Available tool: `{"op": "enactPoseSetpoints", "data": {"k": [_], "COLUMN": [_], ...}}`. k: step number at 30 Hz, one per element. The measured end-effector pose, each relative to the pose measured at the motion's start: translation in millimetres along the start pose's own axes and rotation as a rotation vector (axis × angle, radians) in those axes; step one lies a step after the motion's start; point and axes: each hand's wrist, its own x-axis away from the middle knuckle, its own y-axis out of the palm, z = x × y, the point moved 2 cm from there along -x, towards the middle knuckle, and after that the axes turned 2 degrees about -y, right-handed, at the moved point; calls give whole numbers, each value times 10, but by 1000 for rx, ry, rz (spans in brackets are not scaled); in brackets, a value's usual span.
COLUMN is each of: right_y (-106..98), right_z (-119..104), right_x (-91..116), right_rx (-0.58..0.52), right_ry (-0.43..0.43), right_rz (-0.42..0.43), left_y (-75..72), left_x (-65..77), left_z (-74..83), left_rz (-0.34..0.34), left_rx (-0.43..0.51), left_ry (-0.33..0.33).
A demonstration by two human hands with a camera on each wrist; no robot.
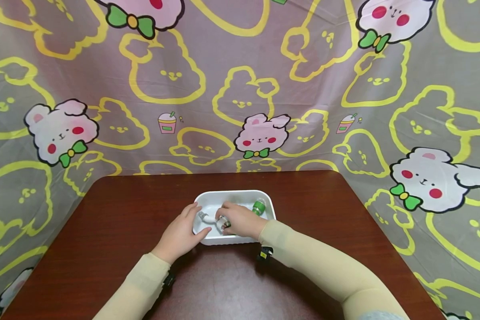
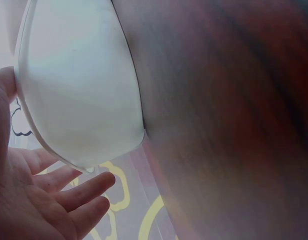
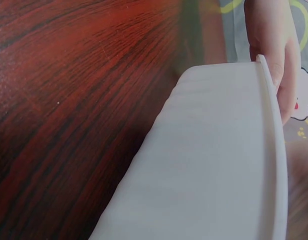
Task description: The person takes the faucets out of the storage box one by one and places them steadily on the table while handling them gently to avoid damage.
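So the main thing is a white tray (image 1: 230, 241), oblong with rounded corners and a thin lip, sitting upright. Left hand (image 1: 182, 231) is touching it at the left end, thumb by the near corner. Inside, left of the tray's middle, the right hand (image 1: 242, 218) is pinching a shiny clear-and-whitish piece (image 1: 221, 222), mostly covered by fingers, so can't really tell what it is. A curved white bit with a grey tip (image 1: 209, 218) pokes toward the tray's left end; might be joined to it, hard to say. Green thing with a clear top (image 1: 259, 207) leans in the tray's far right corner.
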Motion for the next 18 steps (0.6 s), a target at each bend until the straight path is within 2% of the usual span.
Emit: {"op": "enactPoseSetpoints", "data": {"k": [18], "right_y": [31], "right_z": [10], "right_x": [-67], "right_rx": [-17], "right_ry": [7], "right_rz": [-42], "left_y": [28], "left_x": [-9], "left_z": [-19], "left_rz": [3], "left_rx": [5], "left_ry": [-2]}}
